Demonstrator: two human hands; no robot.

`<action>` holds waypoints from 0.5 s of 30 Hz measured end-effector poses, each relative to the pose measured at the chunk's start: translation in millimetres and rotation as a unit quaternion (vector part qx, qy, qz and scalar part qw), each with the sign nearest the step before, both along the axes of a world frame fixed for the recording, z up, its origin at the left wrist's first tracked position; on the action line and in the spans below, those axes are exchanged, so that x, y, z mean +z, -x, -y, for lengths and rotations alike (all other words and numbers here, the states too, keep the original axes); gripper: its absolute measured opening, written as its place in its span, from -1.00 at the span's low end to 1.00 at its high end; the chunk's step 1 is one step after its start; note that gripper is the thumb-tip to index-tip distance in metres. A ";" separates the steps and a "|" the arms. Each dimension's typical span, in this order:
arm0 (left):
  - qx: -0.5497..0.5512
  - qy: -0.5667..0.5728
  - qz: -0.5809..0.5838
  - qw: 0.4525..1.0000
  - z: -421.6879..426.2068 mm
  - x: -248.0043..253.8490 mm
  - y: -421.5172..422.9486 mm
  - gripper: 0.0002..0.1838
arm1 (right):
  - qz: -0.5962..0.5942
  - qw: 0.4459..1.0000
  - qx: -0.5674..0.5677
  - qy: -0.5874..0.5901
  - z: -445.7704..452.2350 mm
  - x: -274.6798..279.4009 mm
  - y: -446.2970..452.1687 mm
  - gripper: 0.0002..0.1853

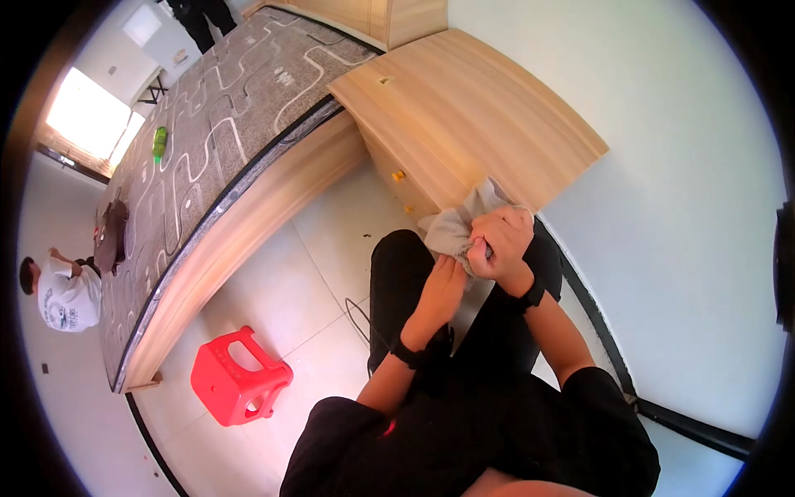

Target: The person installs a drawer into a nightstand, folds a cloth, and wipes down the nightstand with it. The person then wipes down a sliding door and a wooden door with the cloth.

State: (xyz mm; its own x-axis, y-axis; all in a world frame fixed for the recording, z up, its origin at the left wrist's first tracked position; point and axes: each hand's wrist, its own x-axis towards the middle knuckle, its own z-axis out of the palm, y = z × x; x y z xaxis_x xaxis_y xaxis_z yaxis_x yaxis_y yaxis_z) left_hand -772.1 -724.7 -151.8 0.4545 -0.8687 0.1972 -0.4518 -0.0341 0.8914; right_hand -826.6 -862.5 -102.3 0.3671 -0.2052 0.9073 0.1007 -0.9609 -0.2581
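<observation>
A light grey cloth (450, 231) is bunched up in front of my knees, at the near edge of a wooden nightstand (472, 108). My right hand (502, 240) is closed in a fist around the cloth, with one end sticking up past the fingers. Lower and to the left, my left hand (441, 290) has its fingers closed on the hanging part of the same cloth. Yellow knobs (398, 176) show on the nightstand's front, just left of the cloth.
A bed with a grey patterned mattress (248, 108) runs along the left, with a green bottle (160, 144) and a brown bag (111, 236) on it. A red stool (236, 377) stands on the tiled floor. A person in a white shirt (69, 290) is beyond the bed; another's dark trousers (199, 21) show farther off.
</observation>
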 end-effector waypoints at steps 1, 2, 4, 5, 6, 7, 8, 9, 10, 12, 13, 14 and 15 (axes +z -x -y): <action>-0.010 -0.029 -0.037 0.999 -3.3 5.8 -3.4 -0.63 | 0.001 1.000 0.004 -0.002 -1.5 0.4 0.3 -0.93; 0.033 -0.012 -0.130 0.991 -2.2 12.1 -3.1 -0.69 | -0.002 1.000 -0.001 -0.002 -1.4 0.8 0.2 -0.92; 0.029 -0.035 0.109 0.993 -2.8 -0.4 -3.9 -0.70 | -0.002 1.000 -0.001 0.000 1.3 1.4 -1.0 -0.91; 0.016 -0.061 0.339 0.939 -3.8 -8.4 -3.6 -0.70 | 0.007 1.000 -0.001 0.001 2.0 0.5 -1.3 -0.92; 0.016 -0.065 0.341 0.938 -4.3 -13.4 -0.9 -0.70 | 0.017 1.000 -0.003 -0.001 0.4 -1.1 -1.1 -0.92; -0.031 -0.115 0.340 0.933 -3.3 -18.1 4.9 -0.60 | 0.017 1.000 -0.001 -0.005 -0.7 -1.6 -1.1 -0.92; -0.076 -0.163 0.336 0.925 -1.5 -24.4 11.2 -0.49 | 0.021 1.000 0.002 -0.007 -0.3 -1.0 -1.2 -0.92; -0.074 -0.166 0.334 0.925 1.2 -38.4 14.4 -0.49 | 0.025 1.000 0.005 -0.008 -0.6 -0.1 0.1 -0.92; -0.048 -0.070 0.302 0.949 5.2 -51.5 14.1 -0.48 | 0.026 1.000 0.007 -0.009 -1.8 0.8 1.7 -0.92; -0.021 0.027 0.271 0.962 8.5 -59.3 14.4 -0.46 | 0.021 0.999 0.027 -0.030 -2.4 3.9 2.0 -0.95; -0.006 0.017 0.284 0.959 8.9 -54.3 16.8 -0.43 | 0.022 0.999 0.027 -0.030 -1.9 6.1 3.8 -0.95; 0.010 0.007 0.296 0.955 8.0 -49.9 18.6 -0.39 | -0.006 0.997 0.047 -0.057 -1.6 8.1 7.5 -0.96; 0.011 0.007 0.298 0.954 3.9 -43.0 21.5 -0.39 | -0.033 0.994 0.067 -0.083 -0.2 10.2 11.7 -0.96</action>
State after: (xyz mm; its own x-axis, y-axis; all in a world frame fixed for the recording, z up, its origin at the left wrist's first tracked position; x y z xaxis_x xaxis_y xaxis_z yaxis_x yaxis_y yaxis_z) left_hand -793.6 -728.5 -194.8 0.2752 -0.8554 0.4389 -0.8787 -0.0385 0.4759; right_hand -838.4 -862.3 -92.2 0.4590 -0.2955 0.8379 0.2023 -0.8835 -0.4224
